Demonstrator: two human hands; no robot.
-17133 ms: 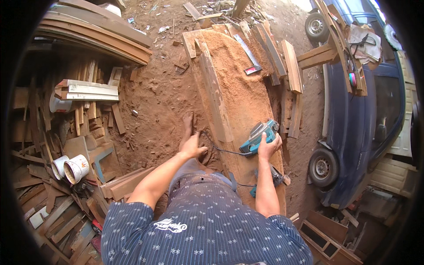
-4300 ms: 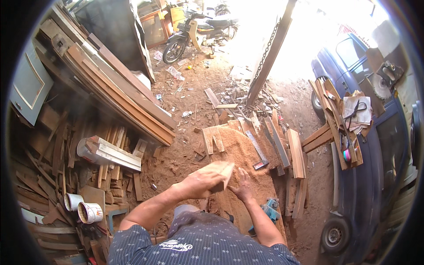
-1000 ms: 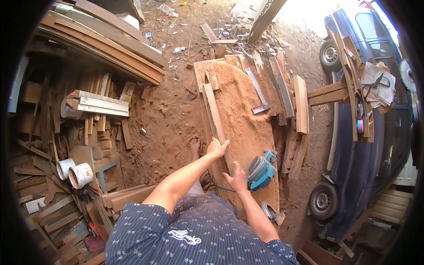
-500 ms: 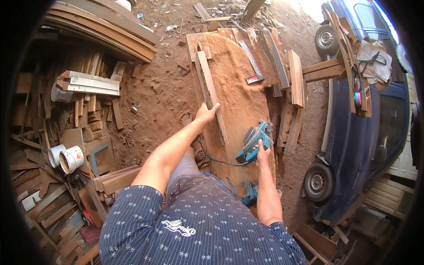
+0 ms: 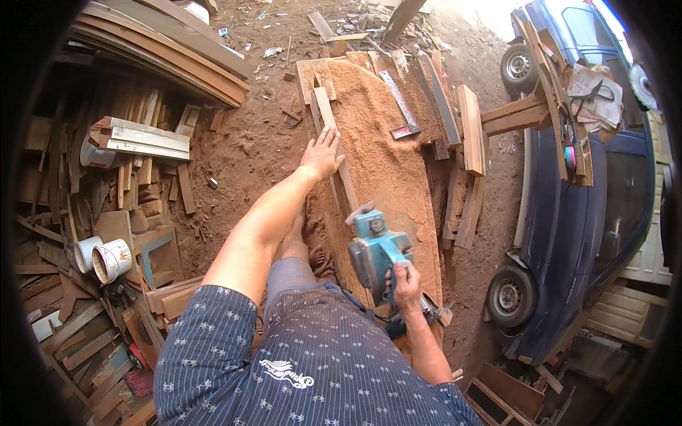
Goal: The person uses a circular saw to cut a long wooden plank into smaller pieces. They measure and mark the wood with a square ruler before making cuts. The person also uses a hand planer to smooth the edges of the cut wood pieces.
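My left hand (image 5: 324,153) lies on a narrow wooden plank (image 5: 324,108), its fingers stretched toward the far end. The plank runs lengthwise along the left side of a workbench (image 5: 419,213) covered in shavings. My right hand (image 5: 405,285) is wrapped round the handle of a teal electric planer (image 5: 371,255). The planer is tilted, close to the plank's near end; whether it touches the wood I cannot tell. Behind my right wrist sits a second power tool (image 5: 428,309), partly hidden.
A metal try square (image 5: 399,103) lies on the sawdust (image 5: 355,85). Timber pieces (image 5: 470,131) line the bench's right side. A blue vehicle (image 5: 568,234) stands at the right. Stacked boards (image 5: 163,53), offcuts (image 5: 89,341) and white buckets (image 5: 112,260) crowd the left.
My left hand has gone from gripping the plank's sides to lying on it farther forward. My right hand has lifted and turned the planer, bringing it left to the plank's near end.
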